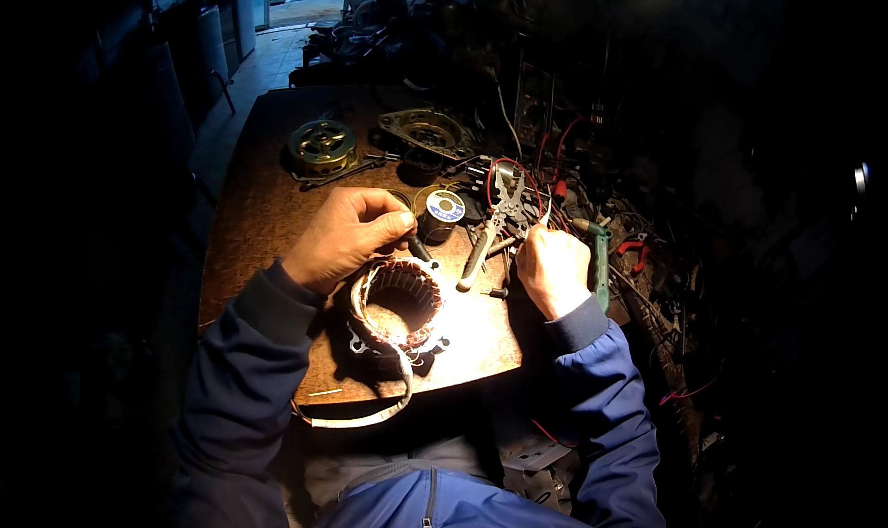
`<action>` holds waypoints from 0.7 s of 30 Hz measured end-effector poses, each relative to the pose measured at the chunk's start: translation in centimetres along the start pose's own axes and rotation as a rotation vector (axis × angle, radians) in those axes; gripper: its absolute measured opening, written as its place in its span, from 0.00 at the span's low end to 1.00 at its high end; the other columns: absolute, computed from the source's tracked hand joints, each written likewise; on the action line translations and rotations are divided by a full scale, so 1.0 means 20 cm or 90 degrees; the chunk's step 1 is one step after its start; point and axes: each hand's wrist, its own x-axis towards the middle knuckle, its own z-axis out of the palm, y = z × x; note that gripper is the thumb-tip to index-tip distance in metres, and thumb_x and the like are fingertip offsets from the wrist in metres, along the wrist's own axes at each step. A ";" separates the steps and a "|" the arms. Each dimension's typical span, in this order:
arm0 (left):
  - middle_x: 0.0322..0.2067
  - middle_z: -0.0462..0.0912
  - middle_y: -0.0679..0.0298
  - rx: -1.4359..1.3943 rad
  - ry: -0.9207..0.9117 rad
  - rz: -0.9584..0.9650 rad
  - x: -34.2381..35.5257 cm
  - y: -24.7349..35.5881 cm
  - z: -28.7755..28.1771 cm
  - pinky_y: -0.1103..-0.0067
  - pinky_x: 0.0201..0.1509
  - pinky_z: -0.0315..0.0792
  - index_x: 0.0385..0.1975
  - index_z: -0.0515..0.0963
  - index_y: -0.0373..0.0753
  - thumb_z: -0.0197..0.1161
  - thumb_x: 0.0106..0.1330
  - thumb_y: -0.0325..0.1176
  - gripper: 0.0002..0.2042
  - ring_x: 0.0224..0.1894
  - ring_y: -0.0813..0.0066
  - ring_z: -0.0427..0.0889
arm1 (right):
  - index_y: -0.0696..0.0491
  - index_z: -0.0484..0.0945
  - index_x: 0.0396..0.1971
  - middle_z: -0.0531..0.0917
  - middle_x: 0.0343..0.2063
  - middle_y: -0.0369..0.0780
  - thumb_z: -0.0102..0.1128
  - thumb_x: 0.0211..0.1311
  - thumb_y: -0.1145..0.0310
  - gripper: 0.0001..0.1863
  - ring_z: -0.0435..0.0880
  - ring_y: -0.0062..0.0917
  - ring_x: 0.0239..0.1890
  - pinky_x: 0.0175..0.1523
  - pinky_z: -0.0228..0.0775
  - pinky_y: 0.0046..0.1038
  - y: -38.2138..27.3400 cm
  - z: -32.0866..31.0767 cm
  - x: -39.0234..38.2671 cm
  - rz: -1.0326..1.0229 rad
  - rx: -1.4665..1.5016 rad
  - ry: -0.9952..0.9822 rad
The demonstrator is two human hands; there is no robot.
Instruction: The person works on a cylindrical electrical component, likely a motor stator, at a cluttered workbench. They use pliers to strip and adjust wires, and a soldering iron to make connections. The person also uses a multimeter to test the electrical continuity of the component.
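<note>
A ring-shaped motor stator [359, 297] with copper windings stands on the wooden table in front of me, a pale sleeved cable [407, 380] running from it over the table's near edge. Just above its rim, my left hand [347, 236] pinches a short dark rod-like piece [419, 248]; its kind is unclear. My right hand [555, 264] is closed beside wire-stripper pliers [479, 255] with a light handle. A pale thin tip shows at its fingers, but what they hold is mostly hidden. Between the hands sits a solder spool [446, 207] with a white-and-blue label.
A brass-coloured round part [322, 147] and a metal housing [425, 132] lie at the back of the table [250, 213]. To the right are a green tool [601, 264], red-handled pliers [635, 253] and tangled wires. Strong light falls on the middle; the surroundings are dark.
</note>
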 end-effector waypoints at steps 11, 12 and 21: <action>0.34 0.87 0.66 0.029 0.008 -0.007 -0.01 0.02 -0.01 0.85 0.40 0.77 0.41 0.86 0.31 0.68 0.77 0.32 0.09 0.34 0.84 0.82 | 0.61 0.76 0.37 0.80 0.20 0.49 0.67 0.68 0.69 0.11 0.81 0.41 0.20 0.28 0.73 0.39 0.05 -0.03 0.03 0.074 0.347 0.029; 0.35 0.87 0.66 0.019 0.009 -0.011 -0.02 0.02 0.00 0.85 0.40 0.77 0.41 0.86 0.31 0.68 0.77 0.32 0.09 0.35 0.84 0.82 | 0.61 0.77 0.38 0.78 0.18 0.46 0.69 0.68 0.69 0.12 0.79 0.35 0.18 0.26 0.70 0.35 0.04 -0.03 0.04 0.108 0.353 0.000; 0.47 0.87 0.61 0.077 0.059 0.047 0.00 -0.02 0.07 0.79 0.54 0.83 0.57 0.79 0.29 0.74 0.70 0.27 0.19 0.48 0.78 0.85 | 0.62 0.80 0.49 0.88 0.36 0.51 0.69 0.69 0.78 0.12 0.91 0.41 0.36 0.42 0.83 0.34 -0.21 -0.18 -0.02 0.095 0.538 0.192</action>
